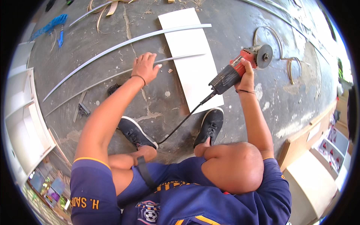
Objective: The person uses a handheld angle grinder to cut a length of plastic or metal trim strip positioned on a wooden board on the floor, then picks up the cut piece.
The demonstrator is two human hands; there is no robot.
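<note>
An angle grinder [228, 76], red and black with a cutting disc at its head, is held up by my right hand [246, 77]. Its black cord [176, 127] runs down between my shoes. My left hand [144, 69] is open, thumb apart from the fingers, over or close to a thin grey strip [90, 84]; whether it touches the strip I cannot tell. Farther off lies a wider silvery strip [116, 47], about parallel to the thin one. The right ends of both strips lie across a long white board [197, 80] on the floor.
Beside my left arm lies a small dark tool [83, 109]. A blue-handled tool [60, 38] is at the far left. Curled brown edging [280, 41] and long metal lengths [287, 18] lie to the right. White panels [28, 123] stand at the left; a wooden board [305, 131] stands at the right.
</note>
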